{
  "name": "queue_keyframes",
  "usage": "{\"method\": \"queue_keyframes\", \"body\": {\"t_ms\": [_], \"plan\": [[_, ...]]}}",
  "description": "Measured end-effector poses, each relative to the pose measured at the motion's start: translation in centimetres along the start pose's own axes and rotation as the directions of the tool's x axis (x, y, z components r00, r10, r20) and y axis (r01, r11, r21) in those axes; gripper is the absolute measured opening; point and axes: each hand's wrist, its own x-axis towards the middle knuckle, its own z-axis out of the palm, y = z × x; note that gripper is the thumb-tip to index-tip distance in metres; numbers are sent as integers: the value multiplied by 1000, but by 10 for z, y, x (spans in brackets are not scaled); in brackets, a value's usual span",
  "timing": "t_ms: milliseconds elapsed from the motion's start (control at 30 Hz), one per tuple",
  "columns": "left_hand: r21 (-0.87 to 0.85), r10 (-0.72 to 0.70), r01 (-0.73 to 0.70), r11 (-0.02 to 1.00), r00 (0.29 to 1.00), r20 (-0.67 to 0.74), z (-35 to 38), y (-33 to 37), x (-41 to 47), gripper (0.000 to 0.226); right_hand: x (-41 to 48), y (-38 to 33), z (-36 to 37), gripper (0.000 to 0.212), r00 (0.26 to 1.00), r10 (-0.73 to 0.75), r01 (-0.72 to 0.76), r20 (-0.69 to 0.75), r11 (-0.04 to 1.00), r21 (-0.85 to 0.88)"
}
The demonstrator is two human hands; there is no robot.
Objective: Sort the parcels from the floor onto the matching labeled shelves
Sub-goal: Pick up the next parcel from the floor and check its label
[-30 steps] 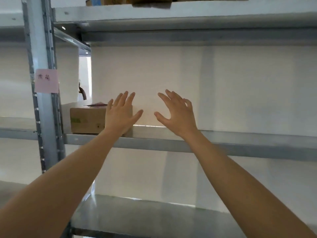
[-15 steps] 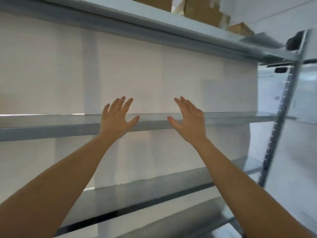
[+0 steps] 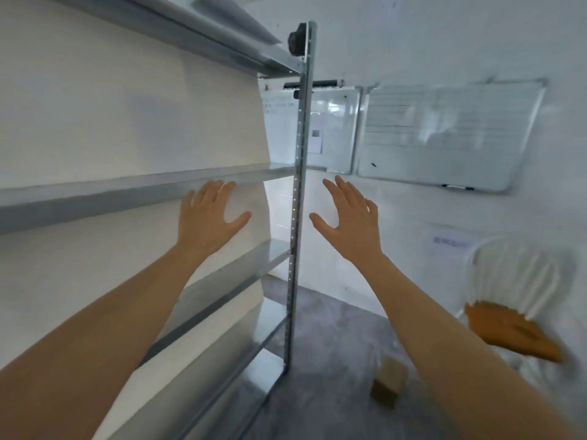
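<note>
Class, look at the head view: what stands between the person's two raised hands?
In the head view, the shelf's perforated metal upright stands between the left hand and right hand.

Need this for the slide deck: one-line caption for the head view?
Both hands, left hand and right hand, open and empty beside the metal shelving; a small cardboard parcel waits on the floor.

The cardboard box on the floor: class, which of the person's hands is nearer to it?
Right. The right hand is raised open, up and slightly left of the box in the picture; the left hand, also open, is farther left, in front of the shelf.
</note>
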Motion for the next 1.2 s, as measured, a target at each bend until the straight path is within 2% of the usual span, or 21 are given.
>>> {"method": "queue_keyframes", "body": {"t_ms": [200, 400, 533, 667, 933, 1200], "plan": [[-156, 132, -124, 980, 990, 42, 99, 78, 69, 65, 10, 109, -8, 68, 987, 158, -157, -8, 972, -177], [-323, 276, -244, 915, 960, 56, 199, 149, 153, 65, 38, 206, -2, 70, 960, 273, -277, -59, 904, -326], [-413, 354, -302, 859, 934, 52, 264, 198, 202, 66, 51, 265, 12, 69, 925, 361, -376, -114, 840, -391], [-500, 400, -311, 808, 913, 80, 329, 244, 219, 65, 44, 317, 33, 69, 889, 447, -447, -103, 793, -415], [-526, 522, -356, 772, 828, 207, 458, 318, 227, 66, 33, 426, 77, 72, 822, 565, -524, -69, 703, -480], [-515, 506, -306, 801, 806, 308, 596, 385, 226, 66, 18, 564, 131, 69, 788, 616, -548, 11, 708, -446]]}}
